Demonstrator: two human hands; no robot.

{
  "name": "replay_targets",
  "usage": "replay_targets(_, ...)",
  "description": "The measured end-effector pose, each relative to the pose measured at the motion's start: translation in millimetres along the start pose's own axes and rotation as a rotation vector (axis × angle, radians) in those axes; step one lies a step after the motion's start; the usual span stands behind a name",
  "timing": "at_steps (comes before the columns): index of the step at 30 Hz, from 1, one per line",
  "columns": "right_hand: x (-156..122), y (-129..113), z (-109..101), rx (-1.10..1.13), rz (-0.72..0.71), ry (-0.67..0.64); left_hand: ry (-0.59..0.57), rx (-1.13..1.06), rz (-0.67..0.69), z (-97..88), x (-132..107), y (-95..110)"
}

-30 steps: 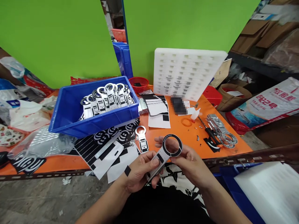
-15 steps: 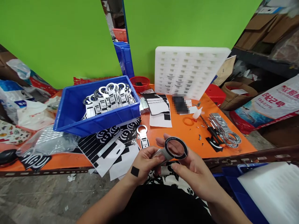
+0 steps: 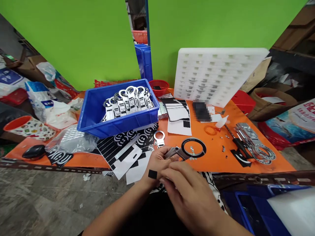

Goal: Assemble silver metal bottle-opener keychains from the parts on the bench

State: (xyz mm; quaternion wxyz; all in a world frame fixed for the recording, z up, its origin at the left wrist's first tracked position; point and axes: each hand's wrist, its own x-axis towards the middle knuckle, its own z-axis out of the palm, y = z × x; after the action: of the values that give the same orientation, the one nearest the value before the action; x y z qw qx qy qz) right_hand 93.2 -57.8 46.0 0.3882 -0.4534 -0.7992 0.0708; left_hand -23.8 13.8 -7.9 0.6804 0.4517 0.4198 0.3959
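My left hand (image 3: 158, 162) is closed around the plate end of a metal ring bracket (image 3: 181, 153). The bracket's black-faced ring sticks out to the right over the table. On my left wrist sits a small black square patch (image 3: 152, 174). Just right of that wrist is my right hand (image 3: 190, 188), its fingers loosely curved and apart, with nothing seen in them; its fingertips are close to the left hand. A similar white ring bracket (image 3: 159, 142) lies on the orange table (image 3: 172, 141) beyond my left hand, beside small metal bits.
A blue bin (image 3: 118, 123) holds several brackets. Black-and-white sticker sheets (image 3: 128, 160) lie in front of it. A white foam tray (image 3: 216, 75) leans at the back. To the right are a screwdriver (image 3: 240, 147), metal rings (image 3: 264, 154) and a small white bottle (image 3: 221, 121).
My right hand has left the ring and come back toward my left wrist. The left hand keeps the bracket, turned slightly. The view has shifted left.
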Motion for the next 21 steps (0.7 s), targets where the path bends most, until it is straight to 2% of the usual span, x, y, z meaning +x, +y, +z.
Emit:
replay_targets(2, 1, -2, 12, -0.017, 0.028, -0.113, -0.006, 0.024, -0.012, 1.2, -1, 2)
replay_targets(6, 1, -3, 23, -0.072, 0.061, -0.177, -0.01, 0.029, -0.025, 1.6, -2, 2)
replay_targets(10, -1, -2, 25, -0.019, 0.072, -0.131, 0.002, 0.019, -0.041, 2.7, -3, 3)
replay_targets(14, -3, 0, 30, 0.082, 0.143, -0.053, 0.009, -0.05, -0.05, 4.4, -2, 0)
replay_targets(21, -5, 1, 33, 0.117, 0.212, -0.055, 0.038, -0.048, -0.063, 3.8, -2, -6)
